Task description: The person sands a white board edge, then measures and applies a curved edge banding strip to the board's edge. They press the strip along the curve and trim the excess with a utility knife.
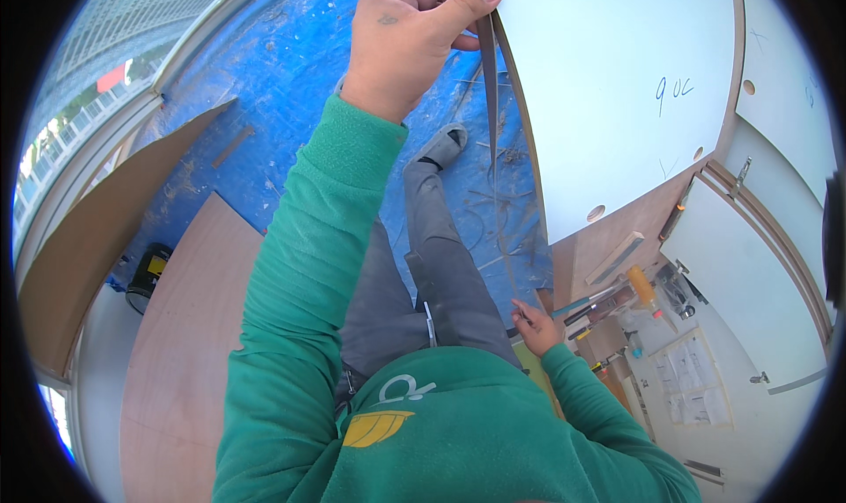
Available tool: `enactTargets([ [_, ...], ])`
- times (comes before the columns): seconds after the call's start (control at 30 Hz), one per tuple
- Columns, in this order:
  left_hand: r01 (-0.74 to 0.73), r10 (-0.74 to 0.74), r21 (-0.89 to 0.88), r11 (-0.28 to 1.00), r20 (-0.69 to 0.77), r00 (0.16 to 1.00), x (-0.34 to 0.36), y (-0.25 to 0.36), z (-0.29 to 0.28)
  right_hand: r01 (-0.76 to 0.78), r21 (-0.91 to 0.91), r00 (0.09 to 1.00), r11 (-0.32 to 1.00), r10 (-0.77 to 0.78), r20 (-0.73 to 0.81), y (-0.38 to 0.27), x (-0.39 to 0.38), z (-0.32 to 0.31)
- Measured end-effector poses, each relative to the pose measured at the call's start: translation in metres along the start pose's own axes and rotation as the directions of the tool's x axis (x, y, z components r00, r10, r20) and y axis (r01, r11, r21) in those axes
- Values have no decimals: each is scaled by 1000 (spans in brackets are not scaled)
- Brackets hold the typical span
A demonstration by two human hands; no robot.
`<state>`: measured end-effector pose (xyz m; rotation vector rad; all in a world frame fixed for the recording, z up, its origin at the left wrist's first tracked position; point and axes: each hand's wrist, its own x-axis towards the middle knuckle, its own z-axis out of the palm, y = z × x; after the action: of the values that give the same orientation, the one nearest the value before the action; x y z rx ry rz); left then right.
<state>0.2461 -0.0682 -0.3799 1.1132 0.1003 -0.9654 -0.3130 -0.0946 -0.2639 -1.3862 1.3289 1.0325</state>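
At the top, my left hand (pixel 405 45) pinches a thin brown edge-banding strip (pixel 491 98) between thumb and fingers, beside the long edge of a large white panel (pixel 626 89). Below the hand, the strip hangs apart from that edge and twists into a thin line running down toward my other arm. Lower right, my right hand (pixel 538 329) is closed, thumb and fingers pressed together. Something small and dark shows at its fingertips, too small to name.
Blue sheeting (pixel 291 54) with dust and scraps covers the floor. Curved wood panels (pixel 189 353) lean at left near a dark round container (pixel 148 278). Right of me stand white cabinet doors (pixel 740 274), an orange-handled screwdriver (pixel 641 284) among other tools, and a paper sheet (pixel 692 380).
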Motion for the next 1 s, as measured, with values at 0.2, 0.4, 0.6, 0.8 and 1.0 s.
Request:
enactTargets([
  [0.2, 8, -8, 16, 1000, -4, 1000, 0, 2, 0, -1, 41, 1000, 999, 1, -2, 0, 2, 1],
  [0.4, 2, -2, -11, 1000, 4, 1000, 0, 2, -1, 9, 28, 1000, 1000, -9, -6, 5, 2, 0],
  [0.6, -6, 6, -2, 1000, 4, 1000, 1, 1, -2, 20, 43, 1000, 999, -20, -4, 7, 3, 0],
  [0.8, 27, -26, 38, 999, -30, 999, -4, 5, 3, 32, 37, 999, 999, -32, -10, 2, 0, 1],
  [1.0, -9, 9, 3, 1000, 10, 1000, -5, 1, 1, 8, -6, 1000, 1000, -8, -7, -7, 0, -1],
])
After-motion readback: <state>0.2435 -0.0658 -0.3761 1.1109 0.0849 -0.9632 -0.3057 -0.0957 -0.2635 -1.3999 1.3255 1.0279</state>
